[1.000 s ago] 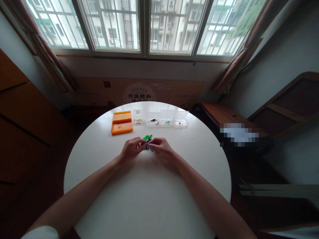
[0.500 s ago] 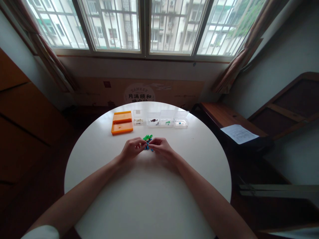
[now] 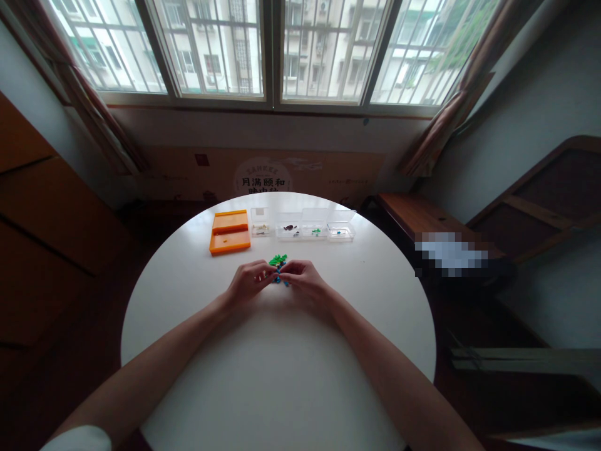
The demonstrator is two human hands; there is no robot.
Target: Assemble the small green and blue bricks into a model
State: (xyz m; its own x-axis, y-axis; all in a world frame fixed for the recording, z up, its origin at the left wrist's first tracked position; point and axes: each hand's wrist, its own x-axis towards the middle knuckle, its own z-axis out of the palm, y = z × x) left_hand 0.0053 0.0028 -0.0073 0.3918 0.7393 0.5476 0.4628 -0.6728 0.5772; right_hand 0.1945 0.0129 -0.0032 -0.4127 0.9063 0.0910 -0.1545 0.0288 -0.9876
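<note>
My left hand [image 3: 252, 276] and my right hand [image 3: 303, 274] meet near the middle of the table, thumbs and forefingers pinched together. Between the fingertips is a small cluster of blue, dark and green pieces [image 3: 278, 274] that looks like a toy brick model; the fingers hide part of it. Bright green pieces [image 3: 278, 259] show just beyond the fingertips. Too small to make out is whether a separate loose piece is in either pinch.
An open orange case [image 3: 230, 243] lies at the back left of the round white table [image 3: 282, 376]. To its right stand open clear boxes [image 3: 341, 232] with small yellowish, dark, green and blue pieces. A wooden bench [image 3: 413, 213] is off to the right.
Both hands stay almost in place, still pinched at the blue and green cluster. A paper on the bench at right is now blurred into blocks.
</note>
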